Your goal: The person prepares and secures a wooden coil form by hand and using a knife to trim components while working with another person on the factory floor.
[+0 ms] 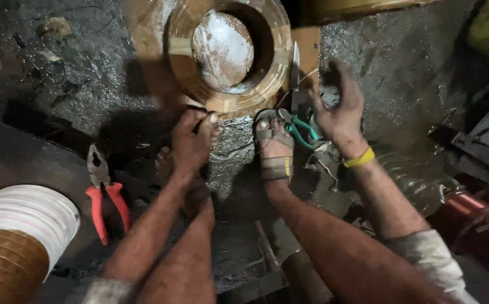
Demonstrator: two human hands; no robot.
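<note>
Left hand [191, 141] closed, pinching the lower edge of the tape-wrapped coil ring [227, 53] on the floor [75, 67]; right hand [340, 110] open, fingers spread, above green-handled cutters [302, 129] beside a knife [295, 73]; sandalled foot [274, 149] between; red pliers [105, 194] far left

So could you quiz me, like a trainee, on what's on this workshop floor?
1. True or false: the red-handled pliers are held in the left hand.
2. Which hand wears the yellow wristband?
3. What touches the edge of the large ring-shaped coil of brown flat strip? A) left hand B) right hand C) sandalled foot

Key: 1 false, they lie on the floor; 2 the right; 3 A.
</note>
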